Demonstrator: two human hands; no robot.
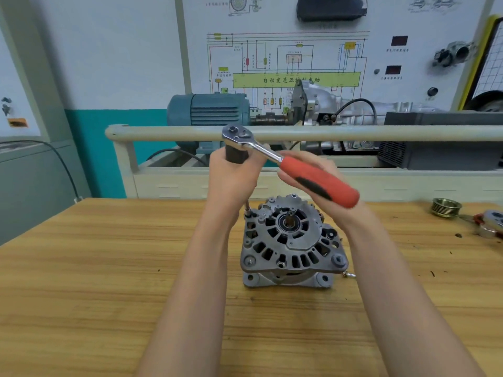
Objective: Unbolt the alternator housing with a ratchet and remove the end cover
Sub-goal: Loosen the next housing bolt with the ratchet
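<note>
Alternator sits mid-frame on the bench. Above it, left hand wraps the socket extension, right hand grips the ratchet handle.

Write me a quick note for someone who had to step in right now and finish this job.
Left hand: fingers curled round the dark socket under the ratchet head.
Right hand: gripping the ratchet's red handle.
The extension bar runs down to a bolt at the far left corner of the alternator, which stands on the wooden table.
Done: one loose bolt lies by the alternator's right side.
Left: finish this bolt, check the other corners, then lift off the end cover, still seated.
</note>
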